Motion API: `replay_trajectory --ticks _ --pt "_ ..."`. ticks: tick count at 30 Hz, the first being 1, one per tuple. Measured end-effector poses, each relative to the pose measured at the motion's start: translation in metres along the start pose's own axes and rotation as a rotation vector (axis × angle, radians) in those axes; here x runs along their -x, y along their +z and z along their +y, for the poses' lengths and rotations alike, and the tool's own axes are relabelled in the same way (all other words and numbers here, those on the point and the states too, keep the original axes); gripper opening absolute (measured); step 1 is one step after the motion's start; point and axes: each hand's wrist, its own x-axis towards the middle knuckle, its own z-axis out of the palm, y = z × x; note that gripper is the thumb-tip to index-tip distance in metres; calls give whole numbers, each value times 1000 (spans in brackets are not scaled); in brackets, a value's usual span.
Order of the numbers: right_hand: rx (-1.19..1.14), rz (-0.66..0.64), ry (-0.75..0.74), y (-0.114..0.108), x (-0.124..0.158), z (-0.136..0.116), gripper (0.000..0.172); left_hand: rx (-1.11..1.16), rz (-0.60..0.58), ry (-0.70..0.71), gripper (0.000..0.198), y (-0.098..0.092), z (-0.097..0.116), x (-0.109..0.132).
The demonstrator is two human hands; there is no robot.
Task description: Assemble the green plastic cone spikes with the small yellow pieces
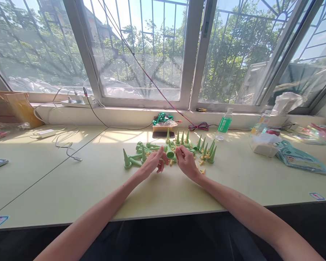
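Observation:
Several green plastic cones (141, 155) lie and stand in a pile on the pale table (97, 181), mixed with small yellow pieces (202, 170). My left hand (153, 163) and my right hand (186, 162) meet at the near side of the pile. Between them they hold one green cone (170, 153) with its open end toward me. The left fingers pinch at its left side. The right fingers curl against its right side. More cones (206, 148) stand upright just beyond my right hand.
A small box with green parts (163, 123) and a dark phone (163, 134) sit behind the pile. A green-labelled bottle (224, 124), plastic bags (301, 157), cables (66, 145) and a power strip (77, 99) lie along the window sill and table.

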Motion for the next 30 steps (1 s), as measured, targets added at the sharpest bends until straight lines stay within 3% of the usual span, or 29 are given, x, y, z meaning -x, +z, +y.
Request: replay_trajectory --ticks 4,12,21,26,30 --pt "26 -49 -24 0 0 1 39 25 -105 -20 62 1 0 2" --pt "19 -116 -14 0 -2 7 38 -173 -109 55 49 -3 -6 3" --pt "78 -145 16 0 -4 7 46 -642 87 416 24 -1 -9 4" --pt "131 -114 -30 1 -5 10 48 -694 79 483 19 -3 -15 1" --pt "96 -72 -5 4 -5 13 46 -703 151 473 23 -3 -17 -1"
